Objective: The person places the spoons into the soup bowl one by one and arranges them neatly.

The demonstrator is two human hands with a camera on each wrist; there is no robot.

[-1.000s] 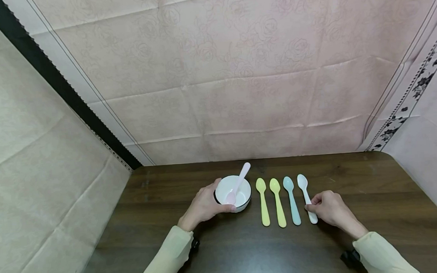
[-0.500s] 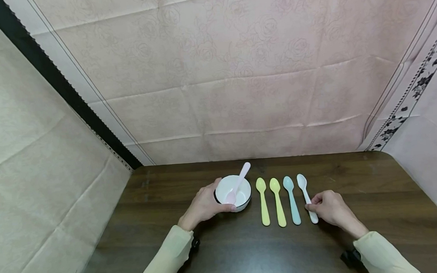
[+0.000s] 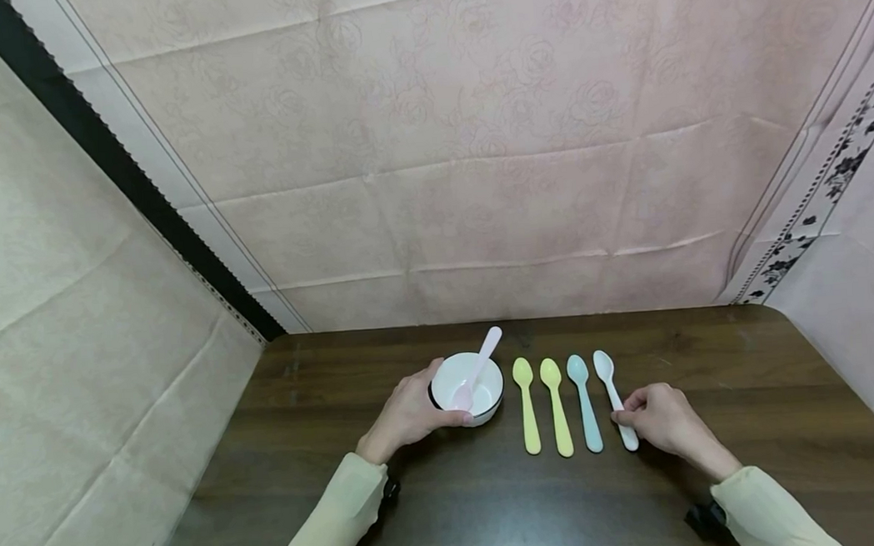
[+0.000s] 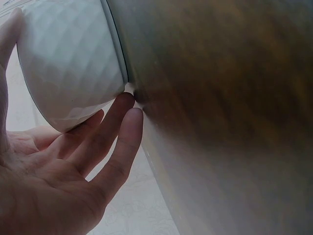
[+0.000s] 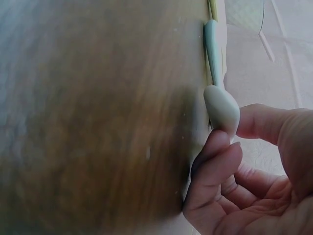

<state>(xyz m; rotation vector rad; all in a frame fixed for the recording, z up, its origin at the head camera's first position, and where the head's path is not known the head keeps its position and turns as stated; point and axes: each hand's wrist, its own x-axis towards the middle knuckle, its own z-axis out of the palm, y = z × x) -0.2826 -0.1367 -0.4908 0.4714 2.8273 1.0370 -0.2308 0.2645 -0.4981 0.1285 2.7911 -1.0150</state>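
Observation:
My left hand (image 3: 413,408) grips a white bowl (image 3: 452,374) by its side, thumb at the near edge and fingers at the far side. In the left wrist view the bowl (image 4: 73,58) shows a quilted outer wall and a dark rim line. A pale pink spoon (image 3: 484,349) leans inside it, handle over the rim. My right hand (image 3: 665,416) pinches the handle of a white spoon (image 3: 604,367), the rightmost of a row. In the right wrist view the handle end (image 5: 222,110) sits between thumb and fingers, close to the table.
Left of the white spoon lie a light blue spoon (image 3: 584,402) and two yellow-green spoons (image 3: 528,405) (image 3: 556,403), handles toward me. All rest on a dark wooden table (image 3: 496,503). A pale patterned cloth (image 3: 476,179) hangs behind the far edge.
The white spoon's handle end has shifted very slightly to the right with my right hand. My left hand and the bowl stay in place.

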